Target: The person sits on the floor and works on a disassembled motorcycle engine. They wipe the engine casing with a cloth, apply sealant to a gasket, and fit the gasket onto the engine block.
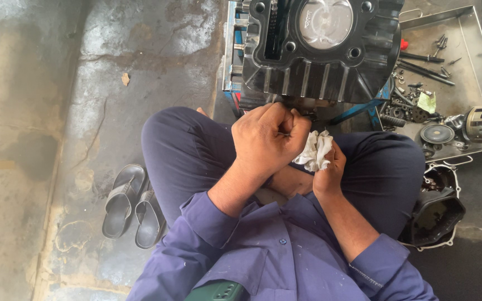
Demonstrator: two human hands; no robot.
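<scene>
at the engine block [313, 50] edge, left hand [269, 136] clenched on something hidden; right hand [326, 167] grips a white rag [314, 149]; best wipe gently.

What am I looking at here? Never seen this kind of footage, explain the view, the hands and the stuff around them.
There is one picture, taken by a camera worn on a person's head and looking straight down. The person sits cross-legged on a concrete floor, in blue clothes.

The left hand is curled closed at the lower edge of a black engine block, which has cooling fins and a round shiny piston top. What its fingers grip is hidden. The right hand holds a crumpled white rag just beside it.

To the right lies a metal tray with bolts, tools and round gear-like parts. Below it sits a dark engine cover. A pair of grey sandals lies on the floor to the left.
</scene>
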